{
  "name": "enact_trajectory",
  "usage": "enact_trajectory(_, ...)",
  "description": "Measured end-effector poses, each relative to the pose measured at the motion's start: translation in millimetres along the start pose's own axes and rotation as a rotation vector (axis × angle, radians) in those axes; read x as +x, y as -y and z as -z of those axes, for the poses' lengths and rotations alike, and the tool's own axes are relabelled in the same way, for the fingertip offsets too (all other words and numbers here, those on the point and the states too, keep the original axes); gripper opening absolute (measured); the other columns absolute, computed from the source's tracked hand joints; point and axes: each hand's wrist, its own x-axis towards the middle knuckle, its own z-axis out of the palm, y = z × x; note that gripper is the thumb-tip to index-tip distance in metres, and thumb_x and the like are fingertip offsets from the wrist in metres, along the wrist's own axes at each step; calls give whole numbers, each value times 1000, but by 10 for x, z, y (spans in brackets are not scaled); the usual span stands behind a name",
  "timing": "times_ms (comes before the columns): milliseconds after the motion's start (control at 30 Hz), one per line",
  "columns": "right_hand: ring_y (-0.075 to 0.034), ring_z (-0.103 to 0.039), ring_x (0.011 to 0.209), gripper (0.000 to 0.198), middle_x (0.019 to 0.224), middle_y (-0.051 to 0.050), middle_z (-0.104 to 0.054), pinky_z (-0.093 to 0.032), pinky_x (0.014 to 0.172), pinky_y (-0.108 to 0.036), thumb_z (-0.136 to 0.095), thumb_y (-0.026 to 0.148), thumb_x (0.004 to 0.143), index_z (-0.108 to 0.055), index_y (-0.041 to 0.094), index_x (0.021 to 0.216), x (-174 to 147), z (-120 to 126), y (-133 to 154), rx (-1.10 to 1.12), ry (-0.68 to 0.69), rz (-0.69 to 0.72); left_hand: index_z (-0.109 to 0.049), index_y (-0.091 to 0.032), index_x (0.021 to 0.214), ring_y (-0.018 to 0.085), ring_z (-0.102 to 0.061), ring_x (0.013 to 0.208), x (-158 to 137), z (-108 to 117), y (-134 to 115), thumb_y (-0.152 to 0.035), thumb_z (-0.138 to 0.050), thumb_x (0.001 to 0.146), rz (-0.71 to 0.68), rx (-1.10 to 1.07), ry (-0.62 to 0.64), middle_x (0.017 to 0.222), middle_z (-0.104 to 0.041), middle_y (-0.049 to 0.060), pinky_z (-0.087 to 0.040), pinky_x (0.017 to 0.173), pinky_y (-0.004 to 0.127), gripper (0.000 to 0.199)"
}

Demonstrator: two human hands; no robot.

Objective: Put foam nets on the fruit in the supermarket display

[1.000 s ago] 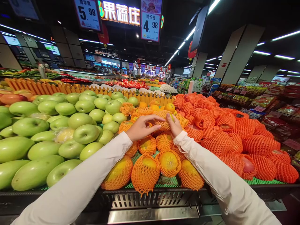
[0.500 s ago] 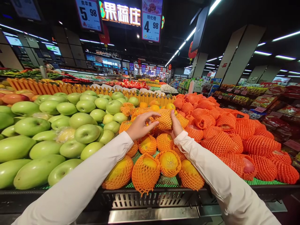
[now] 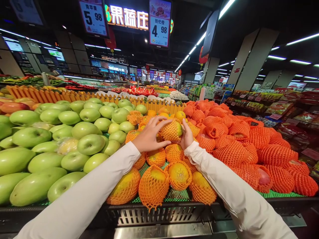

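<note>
Dark ceiling (image 3: 189, 16), white strip lights (image 3: 201, 39); grey pillars (image 3: 259, 56); stocked shelves (image 3: 256, 106) at right; glowing sign (image 3: 129, 17) overhead.

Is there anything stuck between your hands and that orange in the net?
No, nothing visible. The netted orange is right between the left hand, curved around one side, and the right hand at its other end. Other oranges lie around, not between.

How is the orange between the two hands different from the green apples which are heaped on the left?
The orange is partly covered by a net; the green apples mostly show bare skin. The orange is yellowish at its uncovered end; the apples are light green. The orange is between the left hand and right hand; the apples lie piled together. Both are roundish fruit.
</note>
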Motion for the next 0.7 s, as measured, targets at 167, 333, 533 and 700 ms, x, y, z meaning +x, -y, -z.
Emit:
enact_trajectory(167, -28, -65, 119, 75, 120, -10, -71, -58, 95, -46, -56, 78, 80, -62, 23, 131, -40, -17, -60, -130, 186, -114, -38, -21, 146, 37, -53, 130, -39, -34, 69, -41, -81, 70, 95, 103, 169, 143, -53, 17, -44, 109, 57, 90)
enact_trajectory(333, -24, -53, 134, 69, 145, -6, -56, -52, 105, -44, -42, 74, 90, -54, 28, 139, 9, 65, -111, -372, 194, 94, -53, -19, 123, 35, -63, 112, 100, 60, 124, -34, -79, 63, 181, 164, 14, 121, -64, 12, -52, 96, 50, 67)
enact_trajectory(533, -32, -48, 132, 51, 135, -17, -57, -37, 115, -50, -62, 46, 91, -61, 15, 131, 16, 156, -96, -1433, 246, 255, -42, -16, 133, 35, -61, 115, 802, 241, 586, -41, -79, 66, 420, 320, -347, 128, -61, 16, -51, 96, 44, 81)
enact_trajectory(700, -37, -41, 134, 58, 137, -17, -50, -41, 108, -53, -58, 59, 90, -64, 18, 131, -10, 168, -118, -1648, 418, 183, -35, -8, 142, 43, -57, 117, 1210, 39, 1215, -41, -78, 71, 482, 680, 17, 131, -58, 25, -46, 94, 49, 89)
